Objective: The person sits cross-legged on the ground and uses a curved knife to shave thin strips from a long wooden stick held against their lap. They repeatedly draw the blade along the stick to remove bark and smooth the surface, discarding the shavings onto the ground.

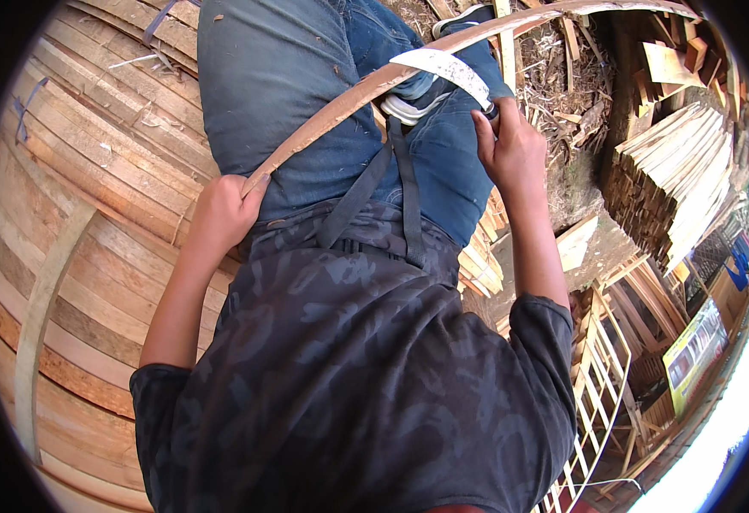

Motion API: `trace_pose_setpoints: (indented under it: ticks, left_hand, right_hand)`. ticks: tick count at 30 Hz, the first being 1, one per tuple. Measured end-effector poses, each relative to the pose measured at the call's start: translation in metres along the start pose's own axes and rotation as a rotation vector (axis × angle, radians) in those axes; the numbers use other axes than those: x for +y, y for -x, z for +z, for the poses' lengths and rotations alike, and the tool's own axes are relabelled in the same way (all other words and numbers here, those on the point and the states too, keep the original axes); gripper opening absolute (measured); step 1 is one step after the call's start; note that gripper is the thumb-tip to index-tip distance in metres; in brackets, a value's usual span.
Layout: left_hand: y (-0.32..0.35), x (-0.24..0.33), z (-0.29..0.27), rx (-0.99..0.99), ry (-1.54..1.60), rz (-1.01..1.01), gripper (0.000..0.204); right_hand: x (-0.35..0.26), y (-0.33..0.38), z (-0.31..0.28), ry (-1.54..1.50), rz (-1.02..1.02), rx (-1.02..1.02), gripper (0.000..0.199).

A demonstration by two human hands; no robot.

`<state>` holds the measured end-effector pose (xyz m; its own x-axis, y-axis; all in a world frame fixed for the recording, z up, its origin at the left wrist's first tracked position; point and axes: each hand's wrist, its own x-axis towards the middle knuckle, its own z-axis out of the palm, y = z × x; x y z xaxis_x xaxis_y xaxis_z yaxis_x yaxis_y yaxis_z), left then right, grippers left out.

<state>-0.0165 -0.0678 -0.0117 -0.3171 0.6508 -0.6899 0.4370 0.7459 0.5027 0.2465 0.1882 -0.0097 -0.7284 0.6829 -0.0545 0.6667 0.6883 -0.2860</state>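
My left hand [227,212] is closed round the near end of a long wooden strip [340,117]. The strip crosses over my thighs and runs to the far right, its edge rough and reddish-brown. In my right hand [513,147] is a sickle, held by its dark handle, which my fingers mostly cover. Its curved pale blade [449,67] points left, and its tip overlaps the strip. Whether the blade touches the wood or hovers over it, I cannot tell.
Stacked planks [118,282] fill the left side. Wood shavings [567,94] litter the ground beyond my right hand. At the right stand a bundle of thin sticks [678,171], a pale slatted frame [595,376] and a yellow-edged sign [696,355].
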Motion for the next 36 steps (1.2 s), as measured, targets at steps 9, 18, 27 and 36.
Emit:
trace_pose_setpoints:
  ticks: [9,18,27,36]
  left_hand:
    - [-0.002,0.005,-0.002,-0.057,0.043,-0.033,0.047]
    - [0.000,0.005,-0.001,-0.024,0.057,0.026,0.048]
    - [-0.003,0.005,-0.007,-0.082,0.116,0.029,0.050]
    - [-0.010,0.007,-0.011,-0.109,0.098,0.000,0.054]
  right_hand:
    - [0.039,-0.031,-0.013,0.196,0.167,0.106,0.032]
    - [0.082,-0.044,-0.035,0.396,0.023,0.290,0.032]
    - [-0.007,-0.009,-0.013,0.020,-0.147,-0.042,0.032]
    - [0.078,-0.041,-0.043,0.389,0.124,0.167,0.032]
